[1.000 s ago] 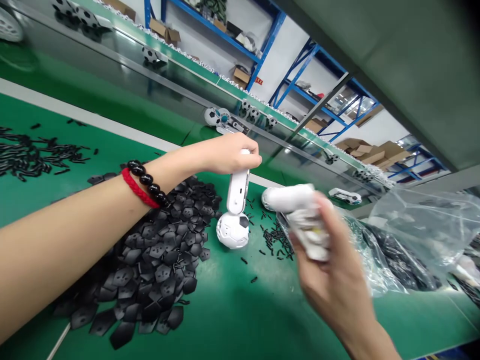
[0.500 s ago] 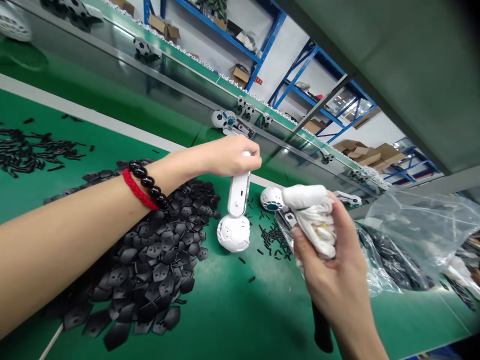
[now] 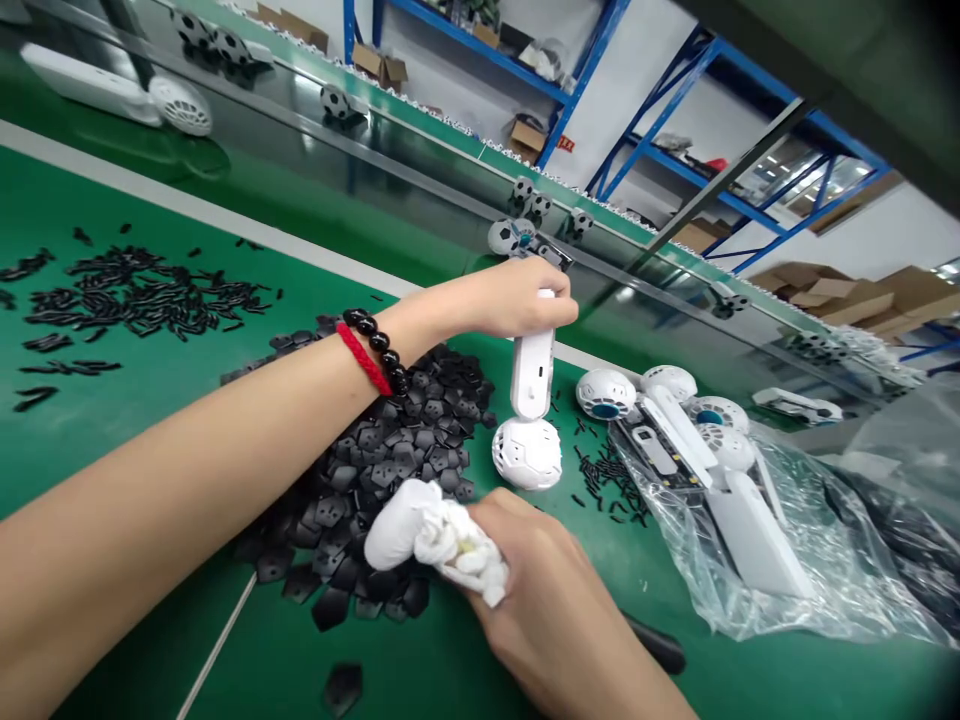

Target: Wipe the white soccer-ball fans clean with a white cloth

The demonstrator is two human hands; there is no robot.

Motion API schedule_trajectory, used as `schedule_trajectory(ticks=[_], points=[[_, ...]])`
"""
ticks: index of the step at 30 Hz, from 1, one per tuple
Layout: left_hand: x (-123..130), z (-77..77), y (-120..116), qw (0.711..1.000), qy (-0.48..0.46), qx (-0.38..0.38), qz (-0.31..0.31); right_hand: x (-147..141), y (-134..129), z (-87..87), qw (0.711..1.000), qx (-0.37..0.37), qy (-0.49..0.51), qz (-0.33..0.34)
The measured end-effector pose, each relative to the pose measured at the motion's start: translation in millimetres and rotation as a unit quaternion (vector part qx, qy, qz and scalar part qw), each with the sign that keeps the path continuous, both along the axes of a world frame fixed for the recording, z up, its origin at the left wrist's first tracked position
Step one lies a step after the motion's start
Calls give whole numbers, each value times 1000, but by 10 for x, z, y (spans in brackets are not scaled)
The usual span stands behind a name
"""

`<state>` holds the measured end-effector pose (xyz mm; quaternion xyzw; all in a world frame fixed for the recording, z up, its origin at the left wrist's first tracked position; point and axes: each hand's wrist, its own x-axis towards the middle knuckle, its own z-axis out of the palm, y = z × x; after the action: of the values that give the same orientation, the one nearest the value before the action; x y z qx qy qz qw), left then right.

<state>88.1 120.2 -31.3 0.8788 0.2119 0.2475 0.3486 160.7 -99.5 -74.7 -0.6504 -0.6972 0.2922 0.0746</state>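
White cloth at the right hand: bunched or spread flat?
Bunched: the white cloth shows crumpled, overlapping folds beside the right hand.

Illumination is moderately bright across the middle of the counter (image 3: 667, 540) and appears to fall from above, with small highlights on the bead bracelet (image 3: 380, 342). The counter darkens toward its lower edge, below the right hand (image 3: 540, 590). Glare shows as white streaks on the plastic bag (image 3: 847, 580) and as reflections along the glossy strip (image 3: 285, 150). The white housing (image 3: 527, 455) is pale, its surface detail partly washed out; the black pieces (image 3: 352, 470) merge in shadow. Distant shelves (image 3: 487, 53) are soft. Wide-angle distortion stretches the left forearm (image 3: 187, 490). The right-hand corners fall dark.
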Motion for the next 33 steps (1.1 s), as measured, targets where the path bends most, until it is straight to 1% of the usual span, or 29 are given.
schedule_trajectory(ticks=[2, 3, 5, 7, 9, 10, 12, 13, 14, 16, 18, 21, 24, 27, 29, 33], points=[[2, -1, 4, 1000, 0, 2, -4, -53, 16, -55, 1000, 5, -9, 2], [2, 0, 5, 1000, 1, 2, -6, -58, 17, -49, 1000, 6, -5, 1], [4, 5, 3, 1000, 3, 1, -7, -12, 22, 45, 999, 1, 44, -10], [9, 22, -8, 1000, 11, 6, -3, 117, 55, 225, 989, -30, 138, -51], [18, 51, -31, 1000, 22, 15, 9, 309, 136, 425, 963, -61, 225, -138], [25, 69, -45, 999, 25, 20, 16, 416, 194, 506, 948, -52, 248, -195], [38, 102, -74, 999, 30, 31, 29, 611, 326, 592, 915, -15, 294, -276], [44, 116, -87, 998, 35, 35, 33, 689, 392, 593, 895, -8, 323, -306], [49, 126, -98, 998, 40, 39, 38, 748, 450, 569, 876, -15, 353, -328], [55, 136, -112, 996, 54, 42, 50, 816, 534, 477, 844, -55, 398, -357], [56, 135, -116, 995, 65, 38, 61, 836, 571, 380, 830, -89, 411, -368], [56, 126, -111, 995, 73, 30, 68, 838, 562, 316, 825, -93, 416, -371], [60, 116, -103, 995, 74, 31, 67, 853, 538, 344, 820, -90, 427, -371], [64, 109, -97, 995, 70, 32, 67, 869, 542, 380, 828, -77, 427, -354], [63, 105, -94, 995, 66, 30, 67, 871, 559, 383, 833, -85, 427, -341], [54, 99, -88, 996, 61, 26, 63, 867, 604, 361, 820, -118, 445, -340]])
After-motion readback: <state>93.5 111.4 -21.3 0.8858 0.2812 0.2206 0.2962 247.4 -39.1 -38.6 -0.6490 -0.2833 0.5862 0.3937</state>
